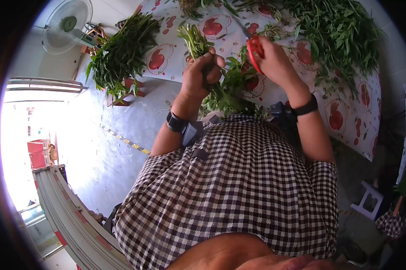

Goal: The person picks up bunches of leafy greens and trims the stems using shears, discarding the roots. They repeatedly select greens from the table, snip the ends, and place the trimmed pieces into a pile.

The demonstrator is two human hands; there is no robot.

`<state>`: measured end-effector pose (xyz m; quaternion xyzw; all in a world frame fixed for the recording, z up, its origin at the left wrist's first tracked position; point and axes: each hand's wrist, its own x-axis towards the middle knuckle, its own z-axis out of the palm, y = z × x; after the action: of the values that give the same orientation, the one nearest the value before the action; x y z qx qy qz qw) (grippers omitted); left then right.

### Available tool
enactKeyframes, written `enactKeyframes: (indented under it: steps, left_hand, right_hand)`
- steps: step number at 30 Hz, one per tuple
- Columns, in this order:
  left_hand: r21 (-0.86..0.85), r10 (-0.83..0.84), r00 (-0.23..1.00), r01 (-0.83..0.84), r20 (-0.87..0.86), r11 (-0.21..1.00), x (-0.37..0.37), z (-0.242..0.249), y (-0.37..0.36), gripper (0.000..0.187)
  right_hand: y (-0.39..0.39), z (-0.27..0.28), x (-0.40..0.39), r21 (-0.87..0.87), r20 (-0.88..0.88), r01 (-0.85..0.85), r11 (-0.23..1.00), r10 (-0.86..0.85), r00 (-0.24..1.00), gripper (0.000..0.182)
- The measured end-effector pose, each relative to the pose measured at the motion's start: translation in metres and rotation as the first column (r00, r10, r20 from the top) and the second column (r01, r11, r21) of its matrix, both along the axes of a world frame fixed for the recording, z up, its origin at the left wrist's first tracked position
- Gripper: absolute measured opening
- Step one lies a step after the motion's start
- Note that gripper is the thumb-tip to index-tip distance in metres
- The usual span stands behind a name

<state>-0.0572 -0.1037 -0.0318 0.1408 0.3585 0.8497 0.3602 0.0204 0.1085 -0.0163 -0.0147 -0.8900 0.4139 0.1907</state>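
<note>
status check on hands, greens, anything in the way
Left hand closed around bunch of greens, stem ends showing. Right hand holding red-handled scissors, clear of bunch. Nothing visible between them.

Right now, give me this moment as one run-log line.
left hand: gripping leafy green stem bundle | right hand: holding red-handled metal scissors | surface: white fruit-printed tablecloth

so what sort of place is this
Perhaps a small workroom or shop for preparing greens: a pile of leafy greens lies on a fruit-print tablecloth, and the right hand holds red-handled scissors.
</note>
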Motion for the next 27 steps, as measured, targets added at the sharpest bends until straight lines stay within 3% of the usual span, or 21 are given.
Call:
enactKeyframes:
  steps: [5, 6, 12, 14, 16, 18, 22, 25, 27]
  left_hand:
    - [-0.022, -0.070, 0.994, 0.069, -0.079, 0.997, 0.013, 0.009, 0.002, 0.015]
    - [-0.037, -0.062, 0.995, 0.060, -0.079, 0.998, 0.014, 0.012, 0.000, 0.016]
    - [0.035, 0.081, 0.996, -0.080, -0.046, 0.996, 0.001, 0.014, -0.029, 0.015]
    - [0.144, 0.077, 0.997, -0.072, -0.027, 0.987, -0.011, 0.006, -0.043, 0.015]
    - [0.183, 0.156, 0.988, -0.154, 0.006, 0.971, -0.019, 0.002, -0.053, 0.014]
    - [0.250, 0.162, 0.987, -0.161, 0.014, 0.955, -0.021, 0.003, -0.056, 0.012]
    - [0.094, 0.323, 0.944, -0.316, -0.072, 0.944, -0.019, 0.008, -0.043, 0.013]
    - [-0.043, 0.125, 0.989, -0.122, 0.074, 0.992, -0.012, 0.016, -0.027, 0.014]
    - [0.126, -0.161, 0.951, 0.132, 0.263, 0.983, -0.018, -0.002, -0.012, 0.018]
  right_hand:
    - [-0.012, -0.025, -0.035, 0.410, 0.105, 0.065, 0.910, -0.118, 0.988, 0.032]
    - [-0.013, -0.027, -0.038, 0.387, 0.076, 0.063, 0.920, -0.100, 0.992, 0.031]
    - [0.023, -0.019, -0.033, 0.092, 0.035, 0.175, 0.980, -0.178, 0.983, 0.022]
    - [0.045, -0.018, -0.026, -0.178, -0.091, 0.235, 0.956, -0.253, 0.963, 0.022]
    - [0.077, -0.023, -0.017, -0.525, -0.132, 0.185, 0.831, -0.295, 0.946, 0.021]
    - [0.101, -0.024, -0.010, -0.859, -0.108, 0.055, 0.509, -0.285, 0.952, 0.020]
    - [0.093, 0.003, 0.028, -0.816, 0.015, 0.160, 0.556, -0.255, 0.967, 0.019]
    - [0.071, -0.004, 0.042, -0.793, -0.078, 0.038, 0.608, -0.163, 0.984, 0.018]
    - [0.057, -0.004, 0.050, -0.702, -0.064, -0.008, 0.712, -0.052, 0.997, 0.016]
